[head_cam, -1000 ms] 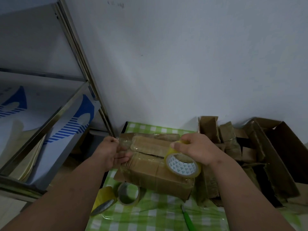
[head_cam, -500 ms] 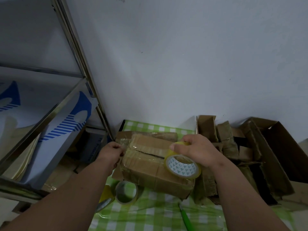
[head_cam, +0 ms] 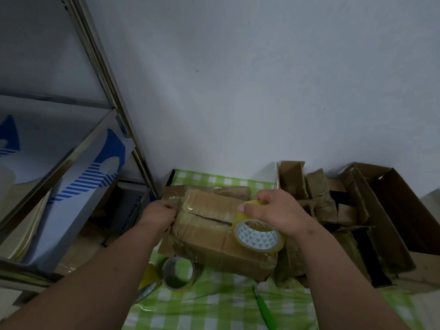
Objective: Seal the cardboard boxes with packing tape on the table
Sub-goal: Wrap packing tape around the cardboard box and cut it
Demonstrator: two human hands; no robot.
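Your right hand grips the light tape roll by its rim; your left hand pinches the box edge. Soft, slick cardboard likely dents: brace corners.

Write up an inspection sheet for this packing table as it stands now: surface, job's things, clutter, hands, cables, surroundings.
Surface: table under a green checked cloth.
Job's things: cardboard box on the cloth, its top seam gaping; yellow tape roll above the box's right end.
Clutter: spare tape roll and green-handled tool on the cloth; pile of opened cartons to the right.
Hands: left hand grips the box's left end; right hand holds the yellow tape roll.
Cables: nothing seen.
Surroundings: metal shelf rack on the left, blue-and-white package on it; plain wall behind.
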